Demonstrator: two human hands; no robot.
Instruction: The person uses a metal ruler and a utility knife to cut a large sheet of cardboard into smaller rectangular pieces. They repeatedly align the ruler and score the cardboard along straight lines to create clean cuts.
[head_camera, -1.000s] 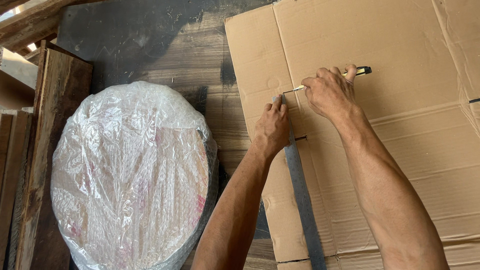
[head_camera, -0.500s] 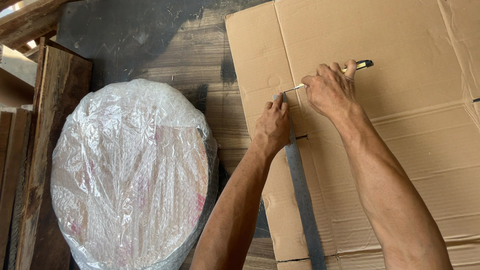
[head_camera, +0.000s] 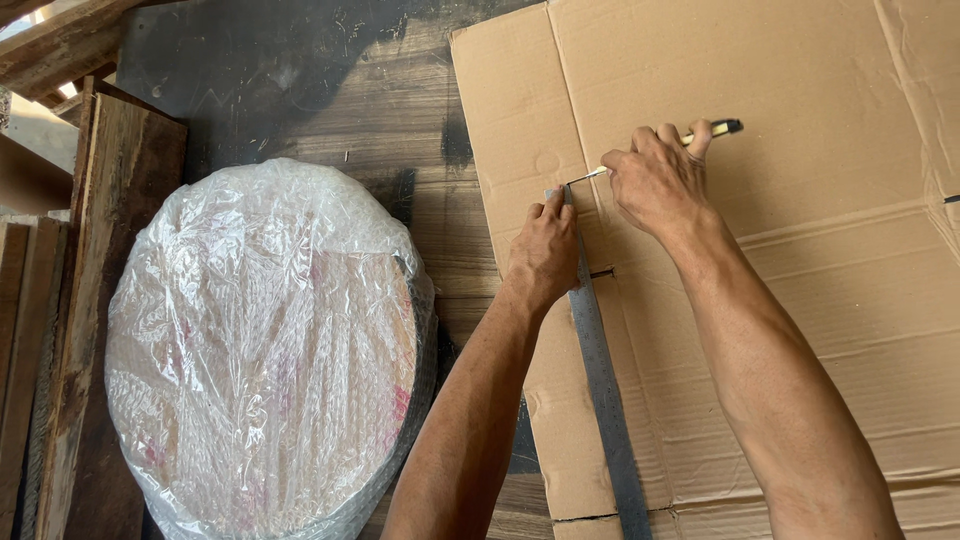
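A big flattened cardboard sheet (head_camera: 760, 80) lies on the dark wooden floor at the right. A long grey metal ruler (head_camera: 602, 390) rests on it, running from the lower edge up toward the middle. My left hand (head_camera: 545, 250) presses down on the ruler's upper end. My right hand (head_camera: 655, 180) grips a yellow-and-black utility knife (head_camera: 715, 129), its blade tip touching the cardboard right beside the ruler's top end. A short slit shows in the cardboard just right of the ruler.
A round flat object wrapped in clear bubble wrap (head_camera: 260, 350) lies on the floor at the left. Wooden planks (head_camera: 110, 250) and boards lean along the left edge and top left corner. Dark floorboards (head_camera: 330, 90) show between them.
Both hands stay at almost the same spot on the cardboard; the knife hand has shifted only slightly. The ruler has not moved.
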